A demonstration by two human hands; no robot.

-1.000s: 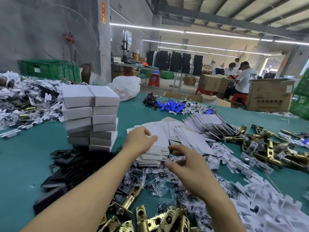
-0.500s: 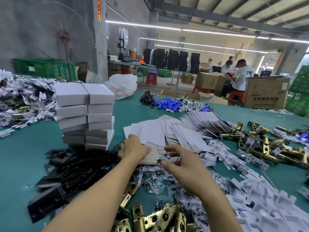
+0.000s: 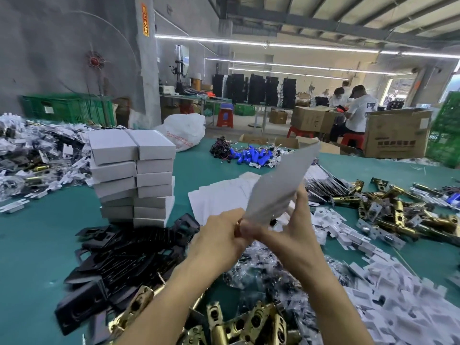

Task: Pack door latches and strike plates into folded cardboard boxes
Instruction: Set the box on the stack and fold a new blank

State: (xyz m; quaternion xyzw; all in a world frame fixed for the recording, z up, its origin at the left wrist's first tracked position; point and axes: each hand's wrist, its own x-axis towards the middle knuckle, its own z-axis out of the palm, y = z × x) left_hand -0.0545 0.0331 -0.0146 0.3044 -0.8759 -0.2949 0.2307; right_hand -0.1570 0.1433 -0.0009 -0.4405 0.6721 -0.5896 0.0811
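Holding one box blank (image 3: pixel 278 188) (blurred), left hand (image 3: pixel 219 236), right hand (image 3: pixel 286 232)

Flat grey cardboard blank (image 3: pixel 278 188) looks matt, brass-coloured metal latches (image 3: pixel 251 322) pretty glossy, black flat plates (image 3: pixel 129 255) probably matt metal.

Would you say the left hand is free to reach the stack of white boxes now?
Probably not yet: the left hand holds the flat cardboard blank with the right hand. Otherwise nothing stands between it and the box stack.
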